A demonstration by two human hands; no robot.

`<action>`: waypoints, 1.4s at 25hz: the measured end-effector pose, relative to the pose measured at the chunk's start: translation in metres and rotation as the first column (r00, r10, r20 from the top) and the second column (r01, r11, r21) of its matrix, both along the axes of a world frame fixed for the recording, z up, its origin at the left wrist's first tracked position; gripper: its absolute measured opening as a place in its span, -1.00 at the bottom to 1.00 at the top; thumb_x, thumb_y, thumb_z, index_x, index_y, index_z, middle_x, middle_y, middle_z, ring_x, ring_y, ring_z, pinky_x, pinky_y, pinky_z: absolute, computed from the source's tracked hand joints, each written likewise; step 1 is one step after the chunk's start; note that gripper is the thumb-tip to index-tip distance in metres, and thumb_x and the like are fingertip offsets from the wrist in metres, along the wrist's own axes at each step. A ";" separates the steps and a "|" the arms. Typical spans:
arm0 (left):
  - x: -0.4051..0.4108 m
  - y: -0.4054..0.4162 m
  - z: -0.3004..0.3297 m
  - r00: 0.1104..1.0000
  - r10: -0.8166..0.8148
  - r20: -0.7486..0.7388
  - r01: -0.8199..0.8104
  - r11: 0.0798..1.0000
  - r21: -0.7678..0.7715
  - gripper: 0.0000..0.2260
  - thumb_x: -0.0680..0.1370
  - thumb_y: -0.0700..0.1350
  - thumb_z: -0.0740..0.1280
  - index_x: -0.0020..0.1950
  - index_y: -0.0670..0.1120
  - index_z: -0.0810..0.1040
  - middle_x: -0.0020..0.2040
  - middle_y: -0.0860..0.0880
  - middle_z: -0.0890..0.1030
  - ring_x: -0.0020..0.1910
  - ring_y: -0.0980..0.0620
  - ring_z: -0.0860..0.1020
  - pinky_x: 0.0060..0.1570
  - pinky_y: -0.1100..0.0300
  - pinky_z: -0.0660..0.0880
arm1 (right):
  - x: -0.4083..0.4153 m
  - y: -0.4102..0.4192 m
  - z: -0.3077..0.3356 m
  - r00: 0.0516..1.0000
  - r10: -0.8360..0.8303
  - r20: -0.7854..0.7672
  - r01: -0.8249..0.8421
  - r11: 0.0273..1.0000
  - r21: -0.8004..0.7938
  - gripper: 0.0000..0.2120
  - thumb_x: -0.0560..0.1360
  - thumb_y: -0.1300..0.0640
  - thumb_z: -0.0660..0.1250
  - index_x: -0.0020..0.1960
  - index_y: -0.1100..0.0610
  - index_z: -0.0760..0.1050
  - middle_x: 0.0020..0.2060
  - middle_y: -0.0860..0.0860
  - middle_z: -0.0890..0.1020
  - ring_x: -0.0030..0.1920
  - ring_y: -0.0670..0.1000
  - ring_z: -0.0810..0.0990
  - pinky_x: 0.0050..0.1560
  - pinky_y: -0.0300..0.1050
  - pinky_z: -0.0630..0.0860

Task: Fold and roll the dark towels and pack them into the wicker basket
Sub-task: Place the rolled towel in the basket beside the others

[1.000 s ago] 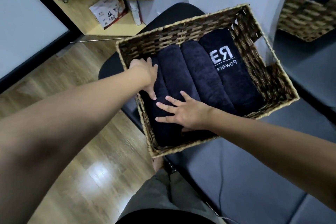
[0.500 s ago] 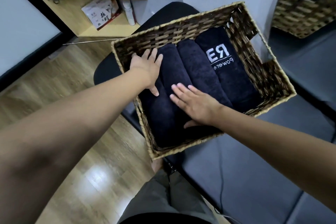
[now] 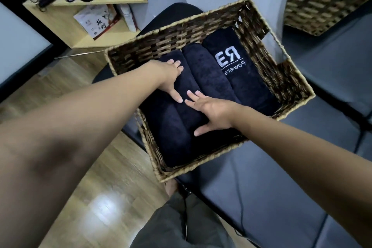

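Both hands were down inside the wicker basket, which sat on a dark seat beside a grey padded bench. Four rolled dark towels lay in it side by side, running from the near wall to the far one. The right-most roll showed white lettering, the plain roll next to it lay bare, and the two rolls on the left were under the hands.

The left hand lay flat, fingers spread and gripping nothing, across the far part of the left-hand rolls, its thumb pointing toward the other hand. The right hand was likewise flat and splayed, palm down on the nearer part of the second roll, thumb stretched toward the near wall. The fingertips of the two hands were just beside each other without clearly touching.

The step looked to be the final settling — pressing the last rolls down so they sat level with their neighbours. To do that well, the pressure should probably come from flat palms rather than fingertips, which would dent the pile and loosen the roll. The left-most roll seemed to sit slightly wider and looser at its near end, so it likely wanted nudging toward the left wall and tucking down. Pushing sideways too hard could unroll an edge or crowd the lettered towel — even, downward pressure seemed safer.
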State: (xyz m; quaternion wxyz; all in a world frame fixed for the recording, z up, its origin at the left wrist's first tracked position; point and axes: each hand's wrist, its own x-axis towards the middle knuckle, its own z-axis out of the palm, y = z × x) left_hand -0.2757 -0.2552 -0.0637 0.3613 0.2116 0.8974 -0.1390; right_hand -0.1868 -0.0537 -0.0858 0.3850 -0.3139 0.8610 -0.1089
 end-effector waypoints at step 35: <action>-0.015 0.157 0.058 0.916 -0.168 -0.364 0.298 0.893 0.337 -0.34 0.56 0.42 0.09 0.56 0.08 0.32 0.33 -0.01 0.59 0.33 -0.12 0.52 0.15 0.00 0.49 | 0.003 0.131 0.109 0.770 -0.491 -0.407 0.572 0.815 0.098 -0.38 0.55 -0.36 0.19 0.48 -0.04 0.37 0.30 0.04 0.58 0.32 0.14 0.53 0.15 0.06 0.52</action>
